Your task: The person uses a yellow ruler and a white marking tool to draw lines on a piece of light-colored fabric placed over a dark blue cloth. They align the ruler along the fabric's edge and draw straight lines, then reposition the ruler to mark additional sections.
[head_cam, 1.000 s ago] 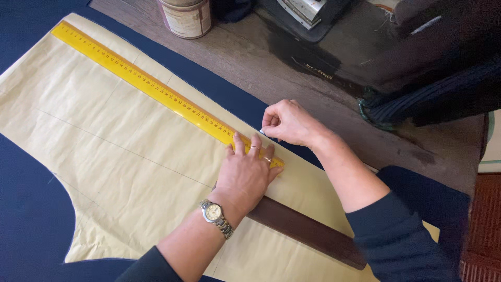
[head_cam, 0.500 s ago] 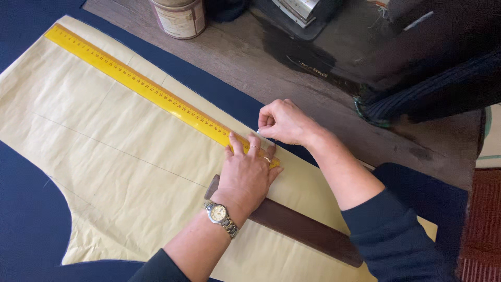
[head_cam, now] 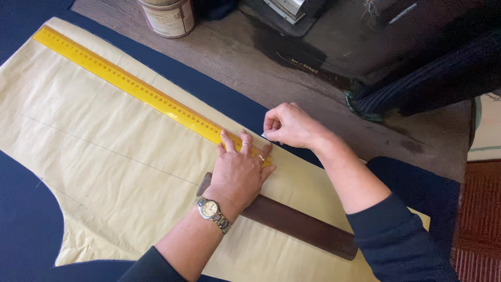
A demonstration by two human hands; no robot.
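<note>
The left hand lies flat, fingers spread and open, pressing down the near end of the long yellow ruler, which runs diagonally across a cream paper pattern piece. It grips nothing; it only pins the ruler in place. The right hand is curled nearly closed just past the ruler's end, pinching something small and pale, a sliver of chalk or a marker by the look of it, though too little shows to be sure. Its tip sits at the pattern's edge, where paper meets the navy cloth beneath.

Compared with a second ago, very little has shifted: the left palm has stayed on the same spot of the ruler, and the right hand has crept only slightly along the edge, keeping its pinch. To my eye that means the ruler is holding its line and the marking along it is in progress rather than finished.

A dark brown wooden bar lies on the paper under the left wrist, which wears a metal wristwatch. At the far side of the worn worktop stands a tin can, well apart from both hands.
</note>
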